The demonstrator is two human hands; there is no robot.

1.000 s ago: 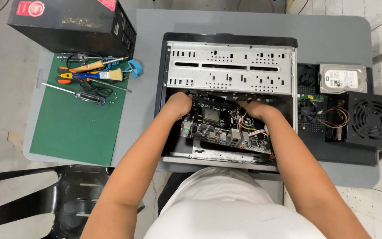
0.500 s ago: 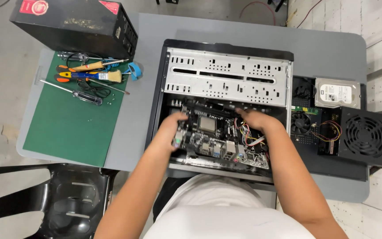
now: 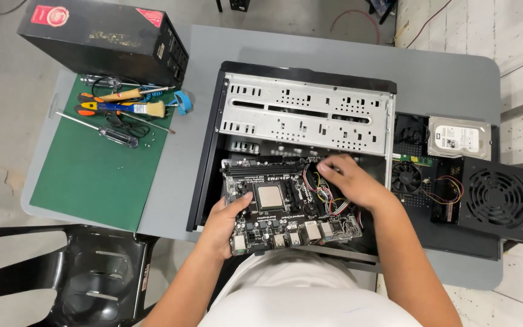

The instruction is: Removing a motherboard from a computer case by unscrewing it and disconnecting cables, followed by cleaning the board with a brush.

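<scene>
Left hand (image 3: pixel 224 225) grips the circuit board (image 3: pixel 286 206) over the computer case (image 3: pixel 304 115); right hand (image 3: pixel 349 181) pinches its wires (image 3: pixel 328 203). Screwdrivers (image 3: pixel 107 121) lie left of the case, hard drive (image 3: pixel 458 138) right.

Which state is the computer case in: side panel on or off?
Off. The computer case lies on its side, interior exposed, while the left hand grips the motherboard and the right hand reaches its wires.
</scene>
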